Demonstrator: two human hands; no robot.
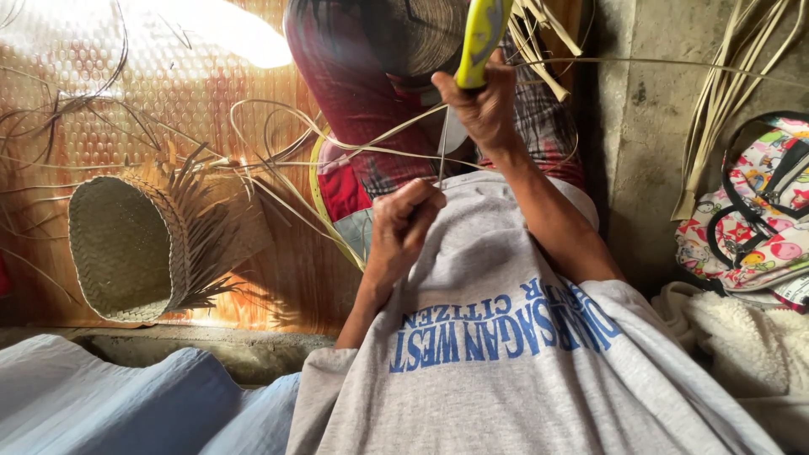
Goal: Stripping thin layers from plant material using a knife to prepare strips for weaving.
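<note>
My right hand grips a knife by its yellow-green handle, held up over my lap with the thin blade pointing down. Just below it, my left hand pinches a thin pale strip that runs up against the blade and trails off to the left in loops. A dark woven piece rests on my lap beyond the hands, on red checked cloth. My grey shirt fills the lower view.
A small woven basket with loose unwoven ends lies on its side on the woven mat at left. Long pale strips lean on the concrete wall at right, above a colourful patterned bag. Blue cloth lies lower left.
</note>
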